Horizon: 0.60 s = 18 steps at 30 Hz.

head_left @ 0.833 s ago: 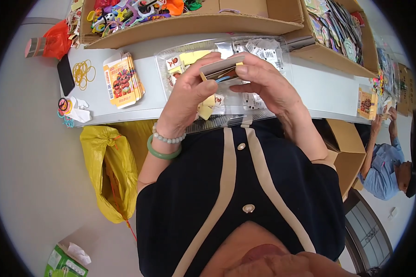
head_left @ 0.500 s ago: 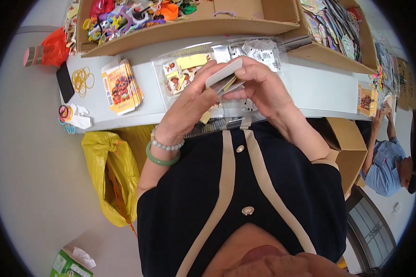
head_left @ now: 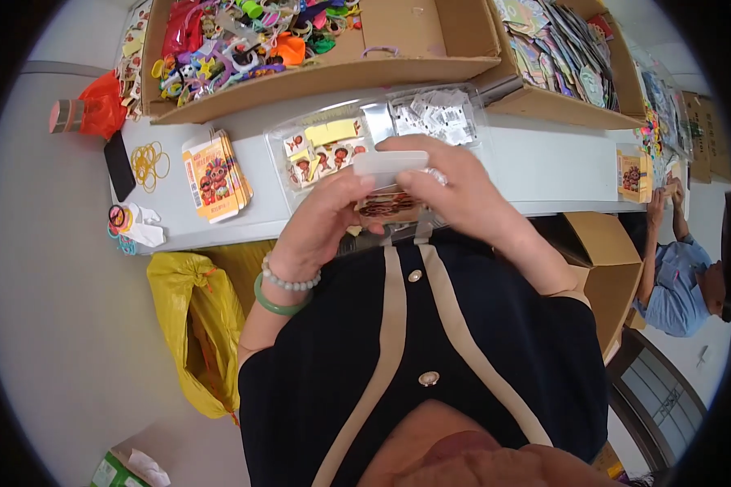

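Between my hands, in front of my chest, is a small printed card box (head_left: 388,208) with a white flap (head_left: 391,162) standing up at its top. My left hand (head_left: 323,208) grips its left side, the thumb near the flap. My right hand (head_left: 456,188) is closed around the right side, with a small whitish packet (head_left: 436,175) showing by its thumb. Just beyond lies a clear plastic tray (head_left: 278,159) with yellow-backed picture stickers (head_left: 333,156) on the left and small white printed packets (head_left: 437,115) on the right.
A stack of orange printed boxes (head_left: 216,180), rubber bands (head_left: 149,165) and a black phone (head_left: 119,166) lie at left. Cardboard boxes of colourful trinkets (head_left: 244,53) and printed packets (head_left: 556,49) stand behind. A yellow bag (head_left: 188,325) hangs below. A co-worker (head_left: 676,284) sits far right.
The card box has turned so its printed face and raised flap show, and my hands have come slightly lower. My right hand has shifted, and a whitish packet now shows by its thumb.
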Motion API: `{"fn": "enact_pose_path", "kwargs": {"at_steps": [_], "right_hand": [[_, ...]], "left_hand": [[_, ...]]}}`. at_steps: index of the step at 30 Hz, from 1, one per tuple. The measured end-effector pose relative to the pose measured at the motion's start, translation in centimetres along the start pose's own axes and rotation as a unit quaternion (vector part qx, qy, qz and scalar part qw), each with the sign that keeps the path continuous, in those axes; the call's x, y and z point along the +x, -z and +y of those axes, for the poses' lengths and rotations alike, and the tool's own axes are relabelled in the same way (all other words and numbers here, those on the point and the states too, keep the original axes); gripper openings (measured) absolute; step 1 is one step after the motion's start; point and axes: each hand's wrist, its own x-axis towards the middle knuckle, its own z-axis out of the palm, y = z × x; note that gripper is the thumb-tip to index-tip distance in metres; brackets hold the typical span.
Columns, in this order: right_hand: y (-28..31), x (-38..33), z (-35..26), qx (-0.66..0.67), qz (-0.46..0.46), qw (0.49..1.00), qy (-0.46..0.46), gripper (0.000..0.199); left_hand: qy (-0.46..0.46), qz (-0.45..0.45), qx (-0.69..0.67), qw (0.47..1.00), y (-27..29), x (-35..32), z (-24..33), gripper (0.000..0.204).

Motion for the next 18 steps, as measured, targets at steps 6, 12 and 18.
{"fn": "enact_pose_path", "kwargs": {"at_steps": [6,12,18], "right_hand": [[0.5,-1.6,1.6,-0.017,0.028,0.973,0.230,0.029],[0.7,-3.0,1.3,-0.186,-0.066,0.950,0.243,0.035],[0.1,-3.2,0.8,0.069,-0.080,0.994,0.035,0.031]], "left_hand": [[0.043,-0.031,-0.007,0.999,0.0,-0.1,-1.5,0.043],[0.044,-0.042,0.074,0.995,0.2,-0.5,-3.4,0.053],[0.053,-0.051,0.143,0.987,0.1,-0.8,-3.5,0.055]]}}
